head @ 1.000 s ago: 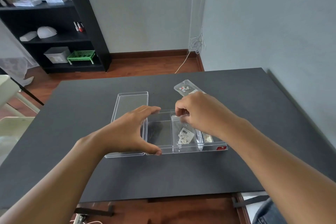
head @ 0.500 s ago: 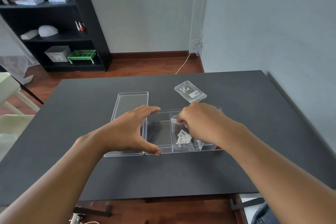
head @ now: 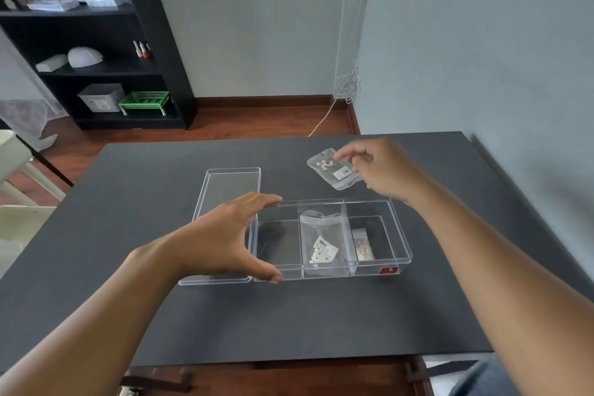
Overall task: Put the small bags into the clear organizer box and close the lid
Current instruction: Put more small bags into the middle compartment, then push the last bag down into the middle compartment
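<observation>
— Handling of the last bag (head: 334, 169)? Lying flat on the dark table (head: 321, 315), just beyond the far rim of the box (head: 398, 235), partly under the right hand (head: 384, 170).

— Light, thin, floppy plastic, probably slick; tiny loose bits inside. Best pinched at a sealed edge, clear of the contents.

— State of the hands?

— Right hand half open, fingers curled above the bag, nothing gripped yet. Left hand (head: 221, 235) spread wide, thumb and fingers bracing the box's left end, otherwise holding nothing.

— The rest?

— Two bags already in: middle (head: 323, 246) and right (head: 363, 244) compartments; left one bare. Lid (head: 229, 186) flat beside the box.

— Readable writing?

— None. White barcode stickers on bags, red sticker (head: 389, 270) on box front, all too small to read.
</observation>
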